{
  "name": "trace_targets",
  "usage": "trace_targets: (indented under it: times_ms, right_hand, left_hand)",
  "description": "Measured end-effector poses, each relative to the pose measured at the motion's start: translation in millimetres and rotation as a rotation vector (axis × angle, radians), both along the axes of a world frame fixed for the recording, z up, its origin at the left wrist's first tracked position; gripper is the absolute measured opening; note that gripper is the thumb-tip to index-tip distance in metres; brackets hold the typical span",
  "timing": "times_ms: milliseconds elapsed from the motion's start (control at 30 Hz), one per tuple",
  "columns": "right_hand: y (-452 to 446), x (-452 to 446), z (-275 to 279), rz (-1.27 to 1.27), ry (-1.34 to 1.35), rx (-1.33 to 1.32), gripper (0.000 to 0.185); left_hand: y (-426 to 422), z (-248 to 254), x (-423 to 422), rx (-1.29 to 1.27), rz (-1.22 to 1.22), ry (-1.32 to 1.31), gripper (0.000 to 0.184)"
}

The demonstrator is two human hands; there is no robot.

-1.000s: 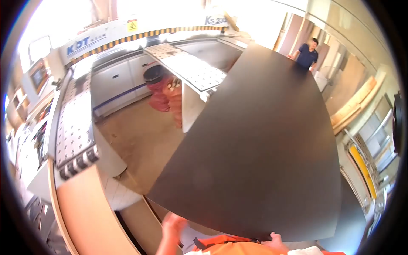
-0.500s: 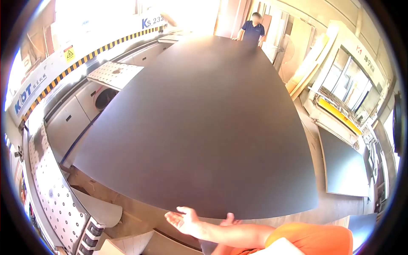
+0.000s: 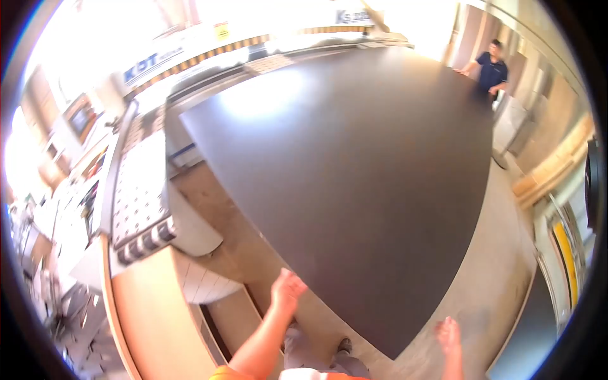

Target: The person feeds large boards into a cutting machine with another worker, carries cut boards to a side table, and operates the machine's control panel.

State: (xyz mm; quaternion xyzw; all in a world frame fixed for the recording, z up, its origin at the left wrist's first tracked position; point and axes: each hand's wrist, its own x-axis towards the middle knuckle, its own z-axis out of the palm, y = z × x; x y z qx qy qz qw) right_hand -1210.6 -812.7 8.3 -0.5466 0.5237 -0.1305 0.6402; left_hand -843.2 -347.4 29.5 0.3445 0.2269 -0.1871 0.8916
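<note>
A large dark flat panel (image 3: 354, 190) seems already brought up to the KDT panel saw (image 3: 155, 62), but is skewed to it, not yet square. Its corner farthest from the saw juts over the floor (image 3: 497, 228). Beside that corner, the left hand (image 3: 288, 292) meets or nearly meets the edge, grip unclear; the empty right hand (image 3: 449, 335) is loosely spread, off the panel. A co-worker (image 3: 493, 73) stands past the saw's right end.

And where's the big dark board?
The board fills the head view's middle, its near corner between the left hand and right hand.
</note>
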Motion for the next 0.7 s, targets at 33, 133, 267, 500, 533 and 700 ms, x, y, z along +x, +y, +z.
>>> trace_targets:
  times_ms: [33,133,267,500,533,700]
  right_hand:
    - [34.6,26.9,26.7,0.078,-0.212,0.365,0.065]
    - [87.7,96.0,17.5,0.180,-0.319,0.442,0.044]
    - [154.7,172.2,44.2,0.137,-0.271,0.426,0.020]
    - [215.9,213.2,121.2,0.310,-0.267,0.382,0.015]
    - [222.2,218.9,138.3,0.363,-0.289,0.366,0.015]
    - [254.7,218.1,200.8,0.538,-0.348,0.473,0.023]
  left_hand:
    - [-17.5,-0.9,-42.4,-0.013,-0.018,0.090,0.023]
    - [-60.3,4.2,-105.1,0.110,0.026,0.200,0.024]
    - [-35.4,29.8,-49.2,0.297,0.105,0.170,0.017]
    - [35.4,106.3,7.2,0.440,0.047,0.165,0.020]
    - [46.0,124.8,12.5,0.458,0.045,0.127,0.020]
    - [102.9,188.7,3.6,0.448,0.025,0.059,0.017]
